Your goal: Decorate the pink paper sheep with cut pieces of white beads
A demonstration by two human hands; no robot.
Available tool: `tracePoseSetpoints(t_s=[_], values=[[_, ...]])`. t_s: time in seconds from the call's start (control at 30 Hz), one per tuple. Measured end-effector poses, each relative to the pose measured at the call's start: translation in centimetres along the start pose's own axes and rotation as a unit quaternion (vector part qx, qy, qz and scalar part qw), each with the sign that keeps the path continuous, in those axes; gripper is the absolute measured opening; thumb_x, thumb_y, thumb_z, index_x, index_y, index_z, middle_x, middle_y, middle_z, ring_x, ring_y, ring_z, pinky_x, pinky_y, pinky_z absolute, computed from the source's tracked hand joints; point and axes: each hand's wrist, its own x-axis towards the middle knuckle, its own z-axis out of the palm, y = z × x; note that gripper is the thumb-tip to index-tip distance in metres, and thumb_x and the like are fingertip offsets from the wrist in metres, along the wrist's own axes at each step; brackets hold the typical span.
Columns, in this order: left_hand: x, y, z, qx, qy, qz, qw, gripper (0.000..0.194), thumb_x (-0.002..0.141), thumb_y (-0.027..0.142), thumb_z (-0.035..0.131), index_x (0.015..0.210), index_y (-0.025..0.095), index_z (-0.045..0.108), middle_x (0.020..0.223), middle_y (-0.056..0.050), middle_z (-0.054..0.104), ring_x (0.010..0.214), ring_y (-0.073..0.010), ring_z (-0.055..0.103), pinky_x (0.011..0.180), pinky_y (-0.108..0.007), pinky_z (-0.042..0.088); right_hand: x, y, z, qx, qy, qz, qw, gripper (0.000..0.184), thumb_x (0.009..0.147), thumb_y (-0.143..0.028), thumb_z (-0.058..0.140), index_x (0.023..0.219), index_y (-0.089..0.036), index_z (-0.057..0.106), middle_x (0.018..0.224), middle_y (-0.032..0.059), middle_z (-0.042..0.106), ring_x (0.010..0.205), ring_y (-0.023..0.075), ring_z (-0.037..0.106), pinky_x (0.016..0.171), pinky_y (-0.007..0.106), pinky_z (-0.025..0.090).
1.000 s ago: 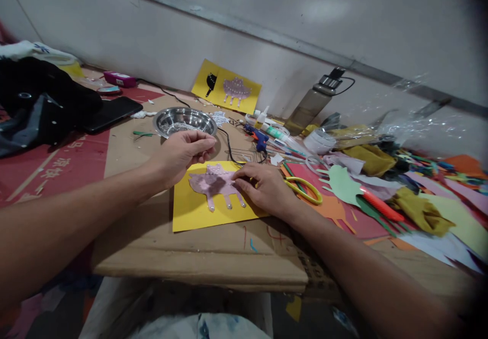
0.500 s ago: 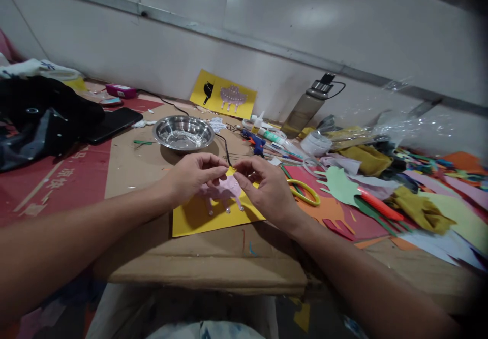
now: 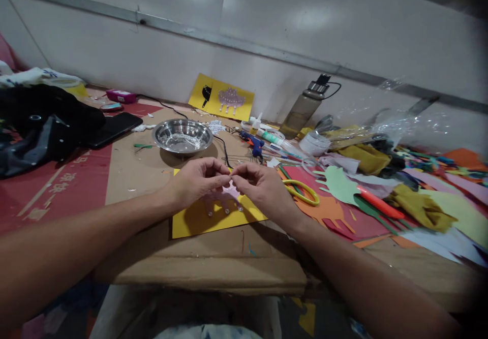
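Above a yellow card (image 3: pixel 190 222), my left hand (image 3: pixel 200 179) and my right hand (image 3: pixel 263 189) meet fingertip to fingertip. Both are closed in a pinch, and whatever sits between the fingers is too small to make out. Beneath them a pink animal-shaped cutout (image 3: pixel 219 202) lies on the card, with round beads at the ends of its legs. My hands cover its upper part. Behind my left hand stands a shiny metal bowl (image 3: pixel 183 151) with a string of small pale beads in it.
A blue glue gun (image 3: pixel 256 146), a grey bottle (image 3: pixel 305 106) and yellow-handled scissors (image 3: pixel 305 196) lie or stand to the right, beside coloured paper scraps (image 3: pixel 339 184). Against the wall leans a decorated yellow card (image 3: pixel 244 110). At left is a black phone (image 3: pixel 114 128).
My left hand has come down and right from near the bowl to my right hand. My right hand has lifted off the cutout, and the fingertips now meet.
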Motion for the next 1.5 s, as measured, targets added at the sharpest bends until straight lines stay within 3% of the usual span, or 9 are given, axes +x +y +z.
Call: tracePoseSetpoints(t_s=[0.17, 0.3, 0.7, 0.87, 1.0, 1.07, 1.27, 1.4, 1.5], values=[[0.2, -0.4, 0.0, -0.082, -0.001, -0.018, 0.996, 0.026, 0.07, 0.029, 0.075, 0.089, 0.016, 0.062, 0.079, -0.002, 0.066, 0.062, -0.0094, 0.06, 0.055, -0.02, 0.047, 0.5, 0.9, -0.4, 0.131, -0.004, 0.073, 0.989, 0.015, 0.073, -0.03, 0.061, 0.073, -0.016, 0.062, 0.06, -0.0028, 0.057, 0.053, 0.0085, 0.049, 0.052, 0.023, 0.04], [0.4, -0.6, -0.3, -0.104, -0.03, -0.03, 0.994, 0.027, 0.074, 0.038, 0.071, 0.083, 0.014, 0.064, 0.076, -0.004, 0.064, 0.064, -0.0094, 0.058, 0.061, -0.022, 0.048, 0.7, 1.3, -0.6, 0.148, 0.024, 0.07, 0.986, 0.016, 0.071, -0.032, 0.064, 0.072, -0.016, 0.062, 0.059, -0.0038, 0.056, 0.052, 0.008, 0.049, 0.052, 0.023, 0.04], [0.3, -0.2, -0.3, -0.028, 0.012, -0.051, 0.998, 0.019, 0.069, 0.031, 0.073, 0.073, 0.015, 0.062, 0.057, 0.001, 0.055, 0.046, -0.0094, 0.048, 0.04, -0.022, 0.043, 0.5, 0.8, -0.4, 0.101, -0.001, 0.06, 0.993, 0.018, 0.075, -0.03, 0.056, 0.079, -0.015, 0.063, 0.066, -0.0004, 0.061, 0.057, 0.0101, 0.054, 0.056, 0.024, 0.045], [0.5, -0.2, -1.0, -0.079, 0.032, -0.033, 0.996, 0.019, 0.069, 0.028, 0.074, 0.069, 0.014, 0.06, 0.063, -0.002, 0.06, 0.048, -0.0076, 0.049, 0.042, -0.019, 0.042, -0.2, 1.8, -3.0, -0.07, 0.053, -0.001, 0.996, 0.018, 0.082, -0.029, 0.051, 0.086, -0.018, 0.065, 0.077, 0.0028, 0.067, 0.066, 0.0138, 0.058, 0.063, 0.028, 0.047], [0.8, -0.1, -1.5, -0.119, 0.069, -0.006, 0.99, 0.017, 0.067, 0.022, 0.076, 0.069, 0.011, 0.063, 0.063, -0.004, 0.062, 0.052, -0.0053, 0.05, 0.049, -0.016, 0.039, -2.8, 3.9, -6.0, -0.286, 0.079, -0.042, 0.954, 0.02, 0.085, -0.031, 0.051, 0.095, -0.019, 0.065, 0.093, 0.0081, 0.066, 0.086, 0.0214, 0.06, 0.077, 0.038, 0.049], [0.9, 0.2, -1.7, -0.138, 0.078, -0.006, 0.987, 0.017, 0.065, 0.021, 0.076, 0.069, 0.01, 0.063, 0.063, -0.005, 0.062, 0.052, -0.0051, 0.05, 0.05, -0.016, 0.04, -4.3, 5.2, -7.0, -0.356, 0.06, -0.036, 0.932, 0.026, 0.083, -0.035, 0.054, 0.101, -0.018, 0.064, 0.101, 0.0128, 0.064, 0.096, 0.0262, 0.058, 0.084, 0.044, 0.048], [0.8, 1.3, -2.3, -0.14, 0.09, 0.023, 0.986, 0.015, 0.068, 0.021, 0.074, 0.071, 0.011, 0.063, 0.068, -0.003, 0.062, 0.054, -0.005, 0.052, 0.052, -0.016, 0.042, -6.0, 7.0, -7.7, -0.436, -0.025, -0.019, 0.9, 0.046, 0.084, -0.023, 0.048, 0.129, -0.015, 0.052, 0.122, 0.0189, 0.053, 0.111, 0.0292, 0.051, 0.093, 0.045, 0.043], [0.7, 1.7, -2.8, -0.15, 0.103, 0.037, 0.983, 0.014, 0.069, 0.02, 0.073, 0.072, 0.011, 0.063, 0.068, -0.003, 0.063, 0.055, -0.0056, 0.054, 0.052, -0.015, 0.042, -5.1, 6.7, -8.3, -0.45, -0.054, -0.021, 0.891, 0.062, 0.079, -0.021, 0.053, 0.14, -0.023, 0.041, 0.098, 0.0115, 0.058, 0.088, 0.0246, 0.058, 0.08, 0.04, 0.048], [0.8, 1.7, -2.9, -0.144, 0.115, 0.035, 0.982, 0.014, 0.068, 0.02, 0.072, 0.07, 0.011, 0.062, 0.066, -0.003, 0.062, 0.054, -0.0059, 0.053, 0.051, -0.016, 0.041, -4.8, 6.5, -9.0, -0.438, -0.031, -0.027, 0.898, 0.069, 0.07, -0.022, 0.062, 0.136, -0.024, 0.046, 0.092, 0.0075, 0.056, 0.082, 0.0231, 0.057, 0.076, 0.037, 0.049]])
